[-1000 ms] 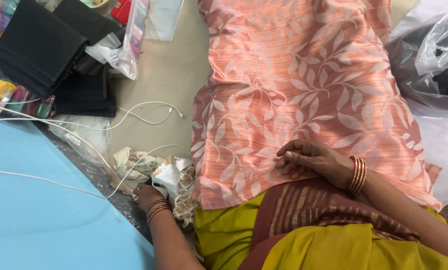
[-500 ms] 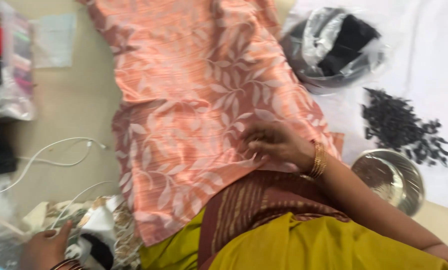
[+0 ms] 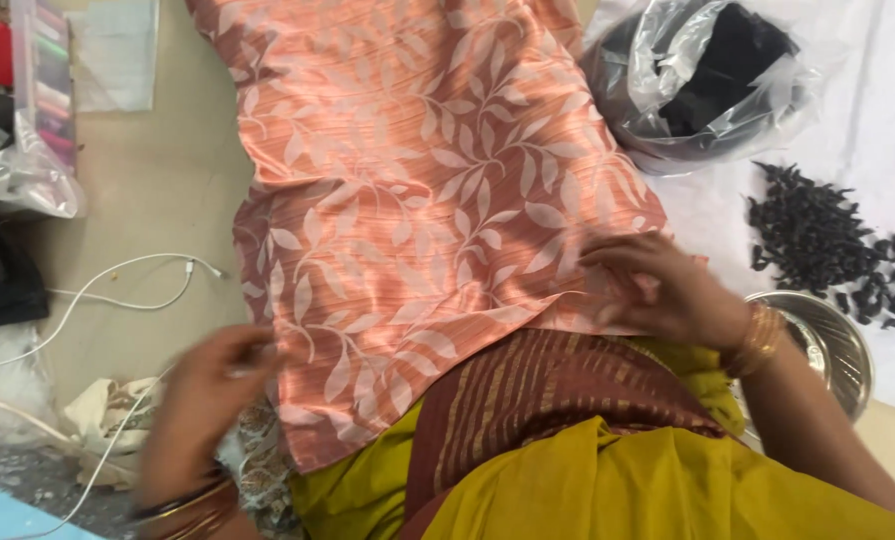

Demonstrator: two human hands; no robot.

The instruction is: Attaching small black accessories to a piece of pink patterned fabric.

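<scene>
Left hand [image 3: 212, 400] has come up, blurred, to the left edge of the salmon-pink leaf-print fabric [image 3: 417, 200] spread ahead, grip unclear, right hand [image 3: 657, 290] fingers bent pinching its lower right hem, steel bowl [image 3: 827, 350], black seed pile [image 3: 827, 240] and white cable [image 3: 117, 290] around.

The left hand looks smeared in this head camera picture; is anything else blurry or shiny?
Head view: left hand is motion-blurred, right hand sharper on the peach cloth; glare on the plastic bag and steel bowl; light soft and even.
</scene>
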